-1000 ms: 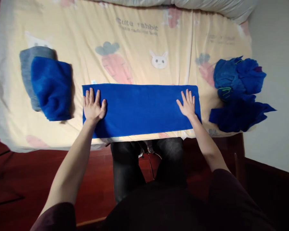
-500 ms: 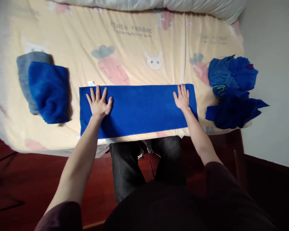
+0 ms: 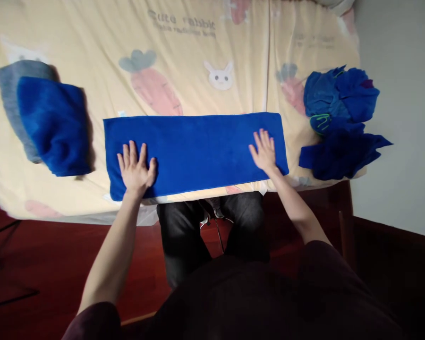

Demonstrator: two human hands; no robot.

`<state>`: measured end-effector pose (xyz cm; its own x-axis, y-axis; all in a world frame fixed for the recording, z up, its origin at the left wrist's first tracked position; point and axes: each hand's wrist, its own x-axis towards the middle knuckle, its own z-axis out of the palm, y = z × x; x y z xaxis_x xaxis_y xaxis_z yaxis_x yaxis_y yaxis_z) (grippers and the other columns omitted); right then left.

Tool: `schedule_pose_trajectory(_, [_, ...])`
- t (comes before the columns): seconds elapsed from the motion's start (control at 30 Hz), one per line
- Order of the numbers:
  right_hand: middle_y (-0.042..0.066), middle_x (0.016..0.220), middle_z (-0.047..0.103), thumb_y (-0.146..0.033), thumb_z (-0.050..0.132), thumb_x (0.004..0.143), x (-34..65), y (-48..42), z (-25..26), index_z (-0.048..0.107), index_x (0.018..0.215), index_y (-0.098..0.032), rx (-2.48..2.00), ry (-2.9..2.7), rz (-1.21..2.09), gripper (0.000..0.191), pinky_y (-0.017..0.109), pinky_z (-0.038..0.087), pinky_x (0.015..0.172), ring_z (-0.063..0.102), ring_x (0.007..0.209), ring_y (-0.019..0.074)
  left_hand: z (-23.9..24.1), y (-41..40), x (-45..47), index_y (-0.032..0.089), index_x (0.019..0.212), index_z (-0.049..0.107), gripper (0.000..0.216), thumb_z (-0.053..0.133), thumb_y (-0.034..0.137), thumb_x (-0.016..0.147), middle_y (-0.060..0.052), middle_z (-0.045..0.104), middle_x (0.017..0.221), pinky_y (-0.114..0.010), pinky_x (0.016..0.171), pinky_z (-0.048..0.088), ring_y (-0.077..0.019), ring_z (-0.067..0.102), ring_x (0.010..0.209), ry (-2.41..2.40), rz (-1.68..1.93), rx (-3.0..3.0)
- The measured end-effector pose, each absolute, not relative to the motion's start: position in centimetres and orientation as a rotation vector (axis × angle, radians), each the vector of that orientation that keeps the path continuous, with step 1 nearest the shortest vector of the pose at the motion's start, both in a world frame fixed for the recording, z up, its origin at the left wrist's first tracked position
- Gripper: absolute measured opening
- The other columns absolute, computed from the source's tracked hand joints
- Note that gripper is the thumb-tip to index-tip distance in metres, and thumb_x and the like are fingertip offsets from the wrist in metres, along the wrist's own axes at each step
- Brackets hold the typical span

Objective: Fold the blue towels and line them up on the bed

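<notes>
Towel (image 3: 198, 151) lies as a long folded strip along the bed's (image 3: 198, 61) near edge. Left hand (image 3: 136, 167) and right hand (image 3: 265, 153) rest flat on its ends, fingers spread, gripping nothing. Best to press evenly, sweeping outward, keeping edges aligned.

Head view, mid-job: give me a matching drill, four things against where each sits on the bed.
Things:
1. long flat blue towel
2. folded blue towel on grey one
3. crumpled blue cloth heap
4. white rabbit print

Places:
A. far right edge
B. under both palms
C. far left
D. beyond the flat towel

Pairs: 1-B, 2-C, 3-A, 4-D
</notes>
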<state>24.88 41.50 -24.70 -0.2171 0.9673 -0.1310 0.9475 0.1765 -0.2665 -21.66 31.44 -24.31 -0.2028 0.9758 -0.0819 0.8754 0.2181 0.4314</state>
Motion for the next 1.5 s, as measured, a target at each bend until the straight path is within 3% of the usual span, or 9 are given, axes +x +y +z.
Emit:
schedule_pose_trajectory(0.1, [0.012,0.182,0.012,-0.043,0.029,0.112,28.6,42.9,-24.2,0.017,0.175,-0.014,-2.113,-2.216,0.348,0.071,0.071,0.005,0.134,0.007,0.170,0.0348,-23.6,32.0,-22.4,0.017,0.173,0.029,0.078,0.036,0.056,0.106,-0.011,0.006,0.183,-0.069,0.134,-0.002,-0.0391,-0.001,0.169,2.235,0.421,1.645])
schedule_pose_trajectory(0.2, [0.014,0.182,0.010,-0.042,0.034,0.111,24.0,41.7,-23.8,0.015,0.175,-0.011,-2.017,-2.260,0.373,0.074,0.075,0.000,0.132,0.002,0.170,0.0386,-23.5,33.2,-16.6,0.017,0.174,0.024,0.085,0.043,0.060,0.104,-0.012,0.002,0.183,-0.072,0.132,-0.003,-0.0396,-0.011,0.168,2.190,0.415,1.681])
schedule_pose_trajectory(0.4, [-0.001,0.180,0.021,-0.035,0.039,0.109,9.3,34.7,-24.4,0.010,0.177,-0.025,-1.451,-2.519,0.752,0.075,0.058,0.003,0.140,0.010,0.170,0.0276,-25.4,33.1,-4.8,0.023,0.173,0.031,0.071,0.035,0.048,0.107,-0.002,0.014,0.182,-0.057,0.139,0.000,-0.0267,-0.001,0.171,1.759,0.339,2.030])
schedule_pose_trajectory(0.77, [0.013,0.181,0.022,-0.044,0.018,0.112,31.9,35.0,-26.0,0.024,0.174,-0.018,-2.124,-2.070,0.253,0.068,0.066,0.018,0.134,0.015,0.169,0.0286,-24.9,26.4,-21.1,0.015,0.173,0.028,0.073,0.028,0.053,0.110,-0.008,0.004,0.184,-0.054,0.137,-0.003,-0.0285,-0.001,0.170,2.352,0.446,1.591])
schedule_pose_trajectory(1.07, [0.019,0.180,0.021,-0.037,0.033,0.107,28.2,35.6,-24.0,0.032,0.172,-0.013,-2.072,-2.093,0.202,0.069,0.081,0.011,0.129,0.014,0.168,0.0405,-24.0,28.5,-17.6,0.009,0.172,0.031,0.077,0.032,0.051,0.108,-0.011,0.003,0.183,-0.061,0.136,-0.004,-0.0359,-0.010,0.169,2.250,0.334,1.686])
schedule_pose_trajectory(1.23, [0.008,0.182,0.018,-0.041,0.042,0.108,20.2,40.2,-24.0,0.035,0.171,-0.023,-1.597,-2.484,0.429,0.067,0.070,0.013,0.135,0.014,0.169,0.0344,-24.7,34.2,-15.5,0.033,0.168,0.044,0.068,0.042,0.061,0.106,-0.001,0.015,0.182,-0.071,0.132,-0.008,-0.0387,-0.007,0.169,2.009,0.306,1.962])
schedule_pose_trajectory(1.33, [0.009,0.181,0.022,-0.044,0.043,0.110,20.2,44.3,-26.1,0.039,0.170,-0.022,-1.650,-2.452,0.435,0.064,0.068,0.015,0.134,0.017,0.169,0.0339,-25.6,37.1,-19.3,0.029,0.170,0.040,0.074,0.039,0.068,0.106,-0.001,0.013,0.183,-0.072,0.130,-0.010,-0.0381,-0.008,0.169,2.162,0.356,1.815])
schedule_pose_trajectory(1.43, [0.016,0.180,0.020,-0.042,0.045,0.112,24.5,48.0,-28.2,0.038,0.170,-0.015,-1.941,-2.157,0.255,0.064,0.061,0.014,0.136,0.017,0.168,0.0336,-26.5,39.0,-25.0,0.019,0.169,0.037,0.086,0.033,0.074,0.103,-0.001,0.006,0.183,-0.059,0.134,-0.007,-0.0307,-0.004,0.170,2.279,0.472,1.662])
schedule_pose_trajectory(1.5, [0.018,0.179,0.020,-0.039,0.048,0.113,27.6,50.0,-28.9,0.036,0.170,-0.013,-2.073,-2.012,0.165,0.064,0.057,0.014,0.136,0.019,0.168,0.0330,-26.8,40.2,-28.0,0.012,0.161,0.050,0.102,0.023,0.086,0.096,0.000,0.006,0.183,-0.052,0.133,-0.005,-0.0279,-0.011,0.169,2.311,0.489,1.607])
